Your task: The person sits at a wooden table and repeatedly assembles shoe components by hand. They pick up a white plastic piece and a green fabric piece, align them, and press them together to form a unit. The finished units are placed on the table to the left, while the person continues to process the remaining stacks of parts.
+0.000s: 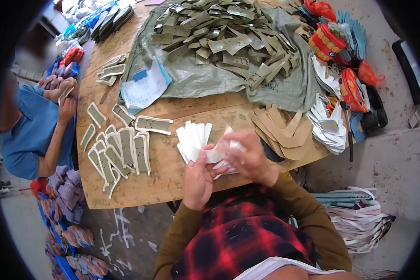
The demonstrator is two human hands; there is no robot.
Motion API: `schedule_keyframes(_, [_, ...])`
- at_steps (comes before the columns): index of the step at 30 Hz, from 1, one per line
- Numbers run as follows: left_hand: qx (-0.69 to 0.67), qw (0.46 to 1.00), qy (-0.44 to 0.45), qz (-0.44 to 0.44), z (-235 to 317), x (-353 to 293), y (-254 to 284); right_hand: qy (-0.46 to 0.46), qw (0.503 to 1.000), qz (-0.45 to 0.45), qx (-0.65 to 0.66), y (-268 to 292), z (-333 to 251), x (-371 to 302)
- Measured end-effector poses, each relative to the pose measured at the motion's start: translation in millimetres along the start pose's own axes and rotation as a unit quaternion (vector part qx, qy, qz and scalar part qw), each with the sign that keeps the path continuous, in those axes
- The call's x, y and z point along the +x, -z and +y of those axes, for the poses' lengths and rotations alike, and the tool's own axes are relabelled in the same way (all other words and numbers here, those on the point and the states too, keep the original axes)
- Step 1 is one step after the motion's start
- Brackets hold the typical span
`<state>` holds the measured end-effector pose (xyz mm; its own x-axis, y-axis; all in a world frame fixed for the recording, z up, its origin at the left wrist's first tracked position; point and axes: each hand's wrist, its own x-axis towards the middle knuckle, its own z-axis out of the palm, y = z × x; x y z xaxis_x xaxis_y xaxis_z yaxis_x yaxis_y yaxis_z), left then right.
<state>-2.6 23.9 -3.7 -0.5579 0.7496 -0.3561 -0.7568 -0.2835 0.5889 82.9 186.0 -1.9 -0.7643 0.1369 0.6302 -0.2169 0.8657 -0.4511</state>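
Observation:
Over the front edge of the wooden table, my left hand (199, 183) pinches a white strip (213, 155) between thumb and fingers. My right hand (253, 157) is closed on the strip's other side, its fingers curled and slightly blurred. The strip bends up between the two hands. Just beyond them lies a fanned stack of white strips (190, 138), partly covered by my hands. To the left, several olive curved pieces with white edging (126, 144) overlap one another on the wood. Brown V-shaped pieces (284, 128) are stacked to the right of my right hand.
A heap of plain olive pieces (228, 35) covers a grey-green sheet (191, 86) at the back. A written paper (144, 91) lies beside it. Across the left edge, a person in blue (35, 128) handles a piece. White parts (326, 123) and red containers (324, 42) crowd the right.

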Motion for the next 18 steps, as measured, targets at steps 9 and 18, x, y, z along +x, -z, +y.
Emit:
schedule_keyframes(9, [-0.024,1.0,-0.002,0.019,9.9,-17.5,13.1,0.015,0.907,-0.209,-0.366,72.5,213.5,75.2])
schedule_keyframes(18, [-0.091,0.995,0.006,-0.036,6.1,-36.8,17.0,-0.045,0.956,-0.211,-0.197,89.4,206.6,62.8])
